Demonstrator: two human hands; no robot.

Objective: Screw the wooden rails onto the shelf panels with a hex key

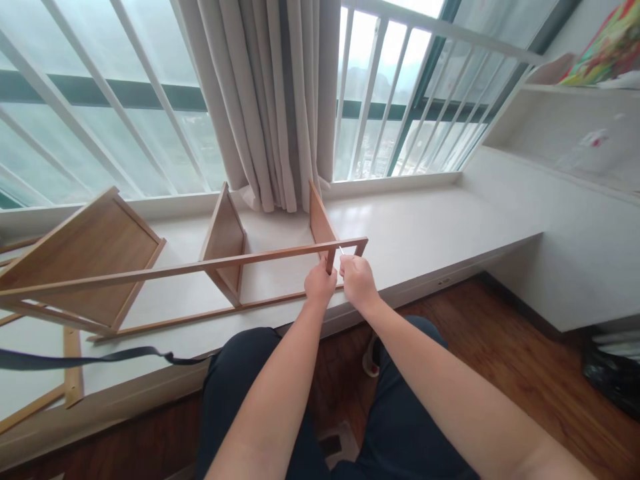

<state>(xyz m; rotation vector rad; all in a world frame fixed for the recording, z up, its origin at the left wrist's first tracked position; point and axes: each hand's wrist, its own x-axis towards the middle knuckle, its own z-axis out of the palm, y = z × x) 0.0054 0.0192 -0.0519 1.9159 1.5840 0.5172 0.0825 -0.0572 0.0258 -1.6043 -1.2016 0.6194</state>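
A part-built wooden shelf frame [190,268] lies on its side on the white window ledge [425,230], with three upright panels joined by long thin rails. My left hand [320,285] grips the frame at the right-hand panel [320,223], just under the top rail. My right hand [356,279] is closed on a small thin metal tool [341,251] held against the rail's right end. Both hands sit close together, almost touching.
A grey curtain [270,100] hangs behind the frame, with white window bars either side. Loose wooden strips [73,367] and a dark strap [100,359] lie at the ledge's left. A white shelf unit [565,133] stands right; a dark bag [613,373] is on the wood floor.
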